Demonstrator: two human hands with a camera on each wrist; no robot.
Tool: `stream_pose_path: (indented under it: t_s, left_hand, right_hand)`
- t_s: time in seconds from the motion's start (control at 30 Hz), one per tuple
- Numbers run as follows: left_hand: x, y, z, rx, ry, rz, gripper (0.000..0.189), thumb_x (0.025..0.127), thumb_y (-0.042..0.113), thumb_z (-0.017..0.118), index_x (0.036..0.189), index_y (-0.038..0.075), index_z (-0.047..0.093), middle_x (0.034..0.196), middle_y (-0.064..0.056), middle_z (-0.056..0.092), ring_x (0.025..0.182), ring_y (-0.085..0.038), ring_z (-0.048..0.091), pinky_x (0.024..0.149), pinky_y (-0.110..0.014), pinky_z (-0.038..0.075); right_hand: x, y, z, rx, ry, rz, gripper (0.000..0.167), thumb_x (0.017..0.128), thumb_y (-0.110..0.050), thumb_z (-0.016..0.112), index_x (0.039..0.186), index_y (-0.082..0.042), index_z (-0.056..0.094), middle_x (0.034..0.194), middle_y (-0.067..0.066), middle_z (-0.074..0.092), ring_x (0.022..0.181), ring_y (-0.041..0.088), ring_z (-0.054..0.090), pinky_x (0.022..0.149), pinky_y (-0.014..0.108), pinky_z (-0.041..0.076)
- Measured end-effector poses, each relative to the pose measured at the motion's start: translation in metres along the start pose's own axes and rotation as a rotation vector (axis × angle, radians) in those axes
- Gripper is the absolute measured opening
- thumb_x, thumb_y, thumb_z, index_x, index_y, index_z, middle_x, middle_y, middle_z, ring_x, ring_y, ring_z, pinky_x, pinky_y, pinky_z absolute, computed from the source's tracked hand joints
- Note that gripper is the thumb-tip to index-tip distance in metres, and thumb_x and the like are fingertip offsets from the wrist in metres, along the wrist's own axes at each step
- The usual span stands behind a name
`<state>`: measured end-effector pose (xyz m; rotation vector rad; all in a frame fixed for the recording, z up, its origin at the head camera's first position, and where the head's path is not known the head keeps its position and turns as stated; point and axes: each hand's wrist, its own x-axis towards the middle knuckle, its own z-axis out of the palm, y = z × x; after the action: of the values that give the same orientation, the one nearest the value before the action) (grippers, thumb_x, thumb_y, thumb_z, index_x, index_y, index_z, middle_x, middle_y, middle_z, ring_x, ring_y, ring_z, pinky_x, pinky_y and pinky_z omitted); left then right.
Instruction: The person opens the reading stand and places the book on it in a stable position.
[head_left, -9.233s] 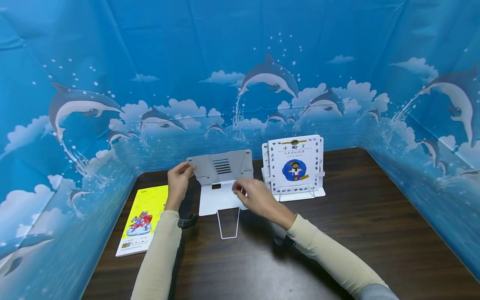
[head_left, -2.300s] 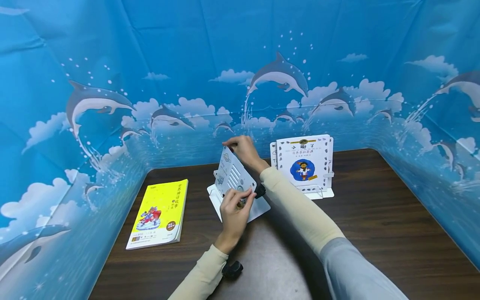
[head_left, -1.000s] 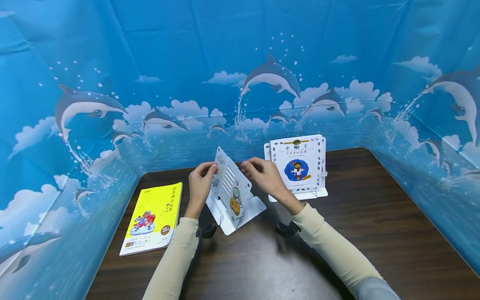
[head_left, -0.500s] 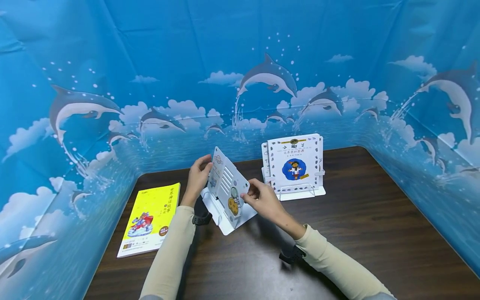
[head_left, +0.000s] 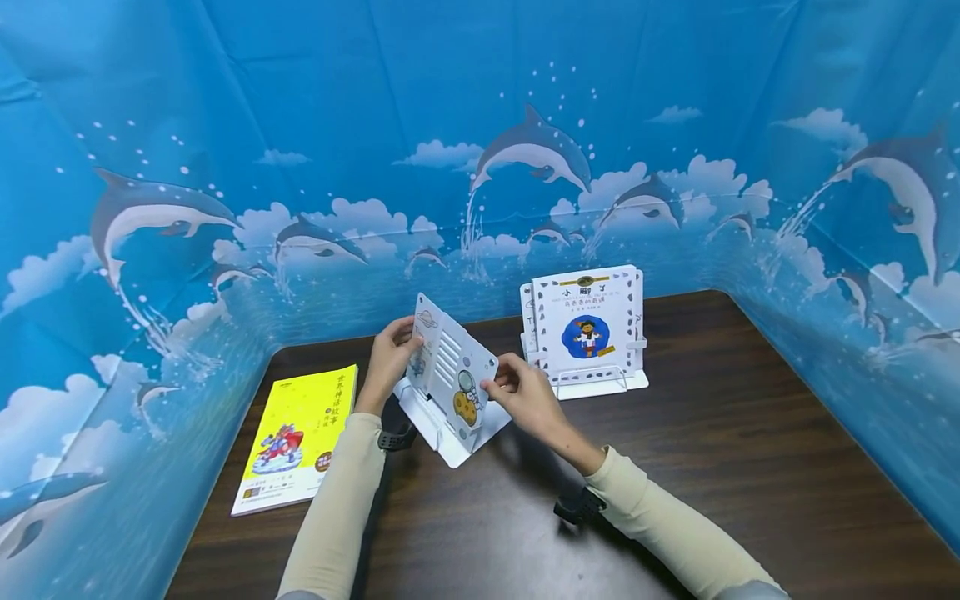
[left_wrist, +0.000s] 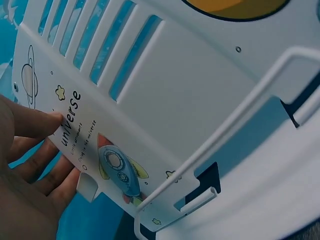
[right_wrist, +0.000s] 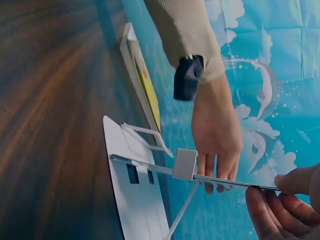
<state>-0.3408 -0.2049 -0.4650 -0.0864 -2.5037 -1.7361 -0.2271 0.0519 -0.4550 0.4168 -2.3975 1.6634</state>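
A white metal book stand (head_left: pixel 448 392) with space drawings and slots stands turned at an angle on the table, its back panel raised over a flat base (head_left: pixel 455 454). My left hand (head_left: pixel 392 358) holds the panel's left edge, thumb on the printed front near the word "universe" in the left wrist view. My right hand (head_left: pixel 528 400) pinches the opposite edge between thumb and fingers. A bent wire holder (left_wrist: pixel 200 150) crosses the panel's lower part in the left wrist view. In the right wrist view a white side clip (right_wrist: pixel 185 164) sits on the panel.
Left of the stand lies a yellow book (head_left: pixel 300 425). To the right, a second white stand (head_left: pixel 637 381) bears an upright picture book (head_left: pixel 555 329). The dark wooden table (head_left: pixel 720 450) meets a blue dolphin-print cloth (head_left: pixel 375 167) at the back and sides.
The stand has been turned from its grey rear to its printed front. My right hand went from its top edge, let go, then took the right edge; my left hand took the left edge.
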Motion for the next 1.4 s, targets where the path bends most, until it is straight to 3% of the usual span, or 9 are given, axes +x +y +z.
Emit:
stream_pose_path:
  t_s: [0.27,0.47,0.77,0.93,1.13,1.4]
  left_hand:
    - [-0.006,-0.004,-0.011,0.022,0.104,-0.031,0.050,0.103,0.012,0.070,0.151,0.006,0.056,0.146,-0.018,0.062,0.133,-0.035,0.061,0.117,-0.052,0.049]
    - [-0.010,-0.012,-0.015,0.009,0.144,-0.040,0.049,0.101,0.014,0.073,0.147,0.005,0.058,0.139,-0.017,0.065,0.124,-0.032,0.065,0.110,-0.047,0.053]
    - [-0.014,-0.013,-0.013,0.050,0.206,-0.070,0.050,0.099,0.020,0.077,0.143,0.005,0.057,0.133,-0.016,0.064,0.114,-0.027,0.066,0.089,-0.019,0.052]
    - [-0.017,-0.013,-0.011,0.043,0.221,-0.078,0.049,0.099,0.020,0.077,0.141,0.003,0.057,0.131,-0.017,0.064,0.110,-0.026,0.065,0.082,-0.013,0.049]
    - [-0.019,-0.014,-0.009,0.026,0.223,-0.092,0.049,0.100,0.022,0.077,0.140,0.004,0.057,0.130,-0.016,0.064,0.108,-0.025,0.065,0.080,-0.013,0.048]
    - [-0.020,-0.016,-0.009,0.024,0.231,-0.086,0.046,0.100,0.022,0.077,0.138,0.005,0.057,0.128,-0.016,0.065,0.106,-0.024,0.065,0.077,-0.010,0.048]
  right_hand:
    - [0.023,0.006,-0.009,-0.075,0.024,-0.023,0.018,0.095,-0.002,0.079,0.107,-0.001,0.066,0.095,0.015,0.077,0.083,0.022,0.075,0.075,0.030,0.063]
    - [0.045,0.011,-0.021,-0.233,0.009,-0.036,0.014,0.098,-0.009,0.077,0.105,-0.003,0.066,0.092,0.012,0.074,0.081,0.021,0.072,0.071,0.033,0.058]
    - [0.077,0.015,-0.026,-0.452,0.086,-0.072,0.014,0.102,-0.014,0.074,0.104,-0.002,0.068,0.088,0.012,0.072,0.073,0.022,0.068,0.062,0.032,0.052]
    - [0.087,0.015,-0.020,-0.534,0.118,-0.067,0.018,0.103,-0.015,0.072,0.112,0.000,0.070,0.093,0.015,0.076,0.073,0.023,0.072,0.059,0.031,0.055]
    - [0.094,0.017,-0.017,-0.559,0.136,-0.069,0.027,0.104,-0.015,0.071,0.124,0.003,0.069,0.106,0.019,0.078,0.083,0.027,0.077,0.064,0.036,0.062]
    - [0.097,0.018,-0.017,-0.540,0.139,-0.063,0.024,0.104,-0.014,0.071,0.121,0.002,0.069,0.104,0.018,0.077,0.082,0.027,0.077,0.065,0.036,0.062]
